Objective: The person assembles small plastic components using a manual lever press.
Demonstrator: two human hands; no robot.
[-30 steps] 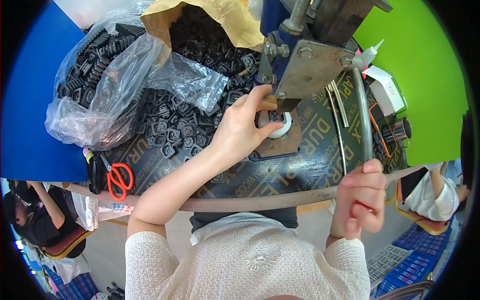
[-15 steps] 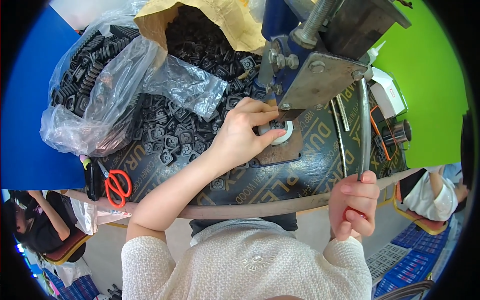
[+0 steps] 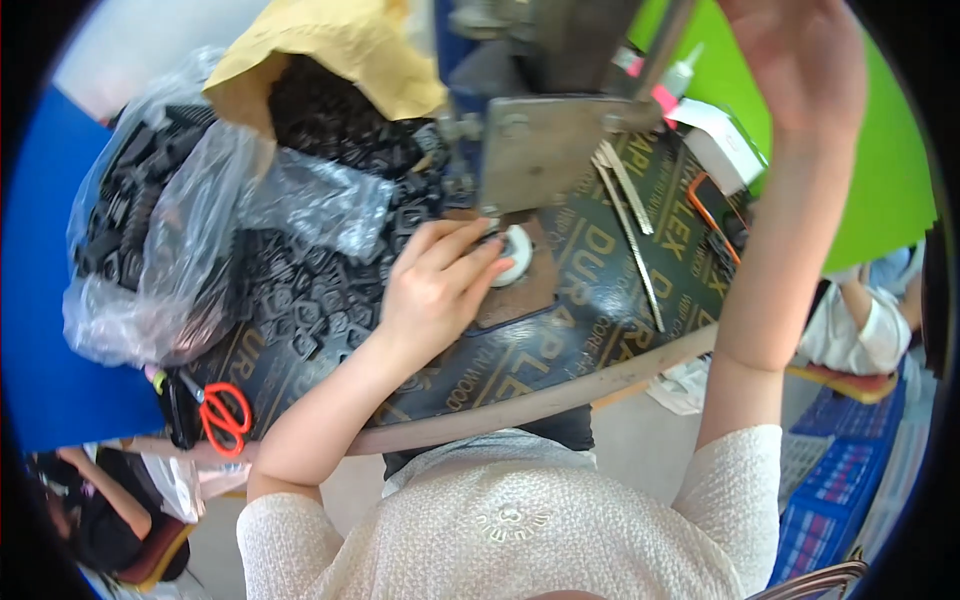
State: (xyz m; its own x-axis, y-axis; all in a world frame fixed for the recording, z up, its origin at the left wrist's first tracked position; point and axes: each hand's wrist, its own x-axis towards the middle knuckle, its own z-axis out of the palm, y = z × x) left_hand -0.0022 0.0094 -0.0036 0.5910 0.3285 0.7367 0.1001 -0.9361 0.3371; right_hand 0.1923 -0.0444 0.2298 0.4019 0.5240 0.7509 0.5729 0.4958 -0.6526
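My left hand [image 3: 440, 275] pinches a small black plastic part [image 3: 492, 230] at its fingertips, partly hidden by the fingers. Right beside it is a white ring-shaped piece [image 3: 518, 256] on the brown base plate [image 3: 535, 290] of a hand press. Above the fingertips hangs the press's steel plate [image 3: 535, 150]. My right hand [image 3: 800, 65] is raised at the upper right, smeared by motion, its fingers partly cut off by the picture's edge. The press lever [image 3: 668, 45] slants up out of view close to it, and whether the hand grips it does not show.
Loose black square parts [image 3: 310, 300] lie left of the press. Behind them stand a yellow paper sack [image 3: 330, 35] and a clear plastic bag [image 3: 190, 220] of parts. Red-handled scissors [image 3: 225, 420], metal strips [image 3: 632, 235] and a white box [image 3: 722, 150] are also on the table.
My right hand has swung from the near right up to the far upper right, and the lever has risen with it. My left hand remains by the white ring; the whole view has shifted.
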